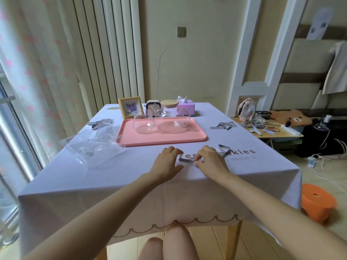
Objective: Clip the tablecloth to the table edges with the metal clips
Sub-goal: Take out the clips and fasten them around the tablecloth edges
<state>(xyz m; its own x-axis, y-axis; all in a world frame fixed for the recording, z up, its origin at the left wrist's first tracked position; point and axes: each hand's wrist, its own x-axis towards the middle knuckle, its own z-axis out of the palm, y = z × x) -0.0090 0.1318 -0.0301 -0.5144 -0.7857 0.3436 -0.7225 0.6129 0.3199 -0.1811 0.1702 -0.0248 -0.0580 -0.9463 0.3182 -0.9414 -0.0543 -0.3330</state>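
Just in front of the pink tray [161,143], on the lilac tablecloth [122,177], the right hand [212,162] pinches a metal clip [187,160] with curled fingers. The left hand [168,162] sits at the clip's other end, fingers curled; whether it grips the clip or only steadies it I cannot tell.

The likely trouble is that the steel slips from the fingertips while being pried open and nips a finger. It could also drag the loose cloth when pushed onto the table edge, bunching it and tugging the tray. The glass cup [144,122] and glass teapot [174,119] standing on that tray could then slide or tip.

A second clip [224,147] lies front-right of the tray, just behind the right hand. A left heap of clips [99,123] and a right heap of clips [223,125] flank the tray. A crumpled clear plastic bag [92,145] lies left of the tray and could get trapped under a clip there. Behind the tray stand a picture frame [130,106] and a tissue box [186,106]
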